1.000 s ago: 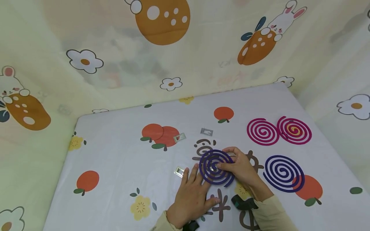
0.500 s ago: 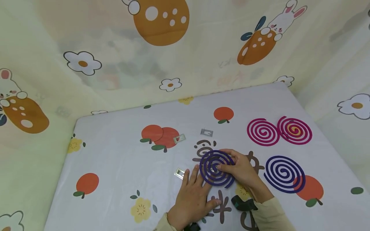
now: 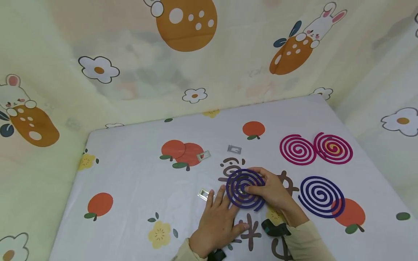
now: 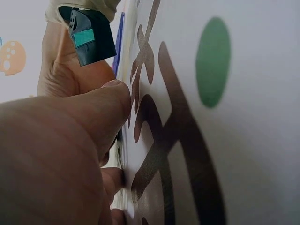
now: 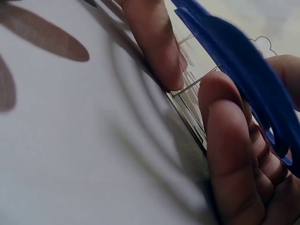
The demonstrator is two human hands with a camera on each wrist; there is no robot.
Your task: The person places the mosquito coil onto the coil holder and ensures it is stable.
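My right hand point(image 3: 275, 190) holds a dark blue mosquito coil point(image 3: 244, 186), thumb near the spiral's centre and fingers at its far side. In the right wrist view the coil point(image 5: 248, 61) is tilted just above a thin metal coil stand point(image 5: 187, 115), whose upright prong reaches up to it. A fingertip of my left hand point(image 5: 159, 51) presses on the stand's base. From the head view, my left hand point(image 3: 217, 221) lies palm down with fingers straight, their tips partly under the coil. The left wrist view shows mostly its thumb point(image 4: 103, 110); the stand is hidden there.
One metal stand point(image 3: 204, 194) lies beside my left fingertips. Two more stands point(image 3: 204, 156) point(image 3: 234, 149) lie farther back. To the right are another dark blue coil point(image 3: 321, 197) and two pink coils point(image 3: 298, 149) point(image 3: 339, 159), on the printed tablecloth point(image 3: 130, 181).
Both hands and the blue coil stay almost in place; the right hand's far fingers shift slightly. The head view sways a little.
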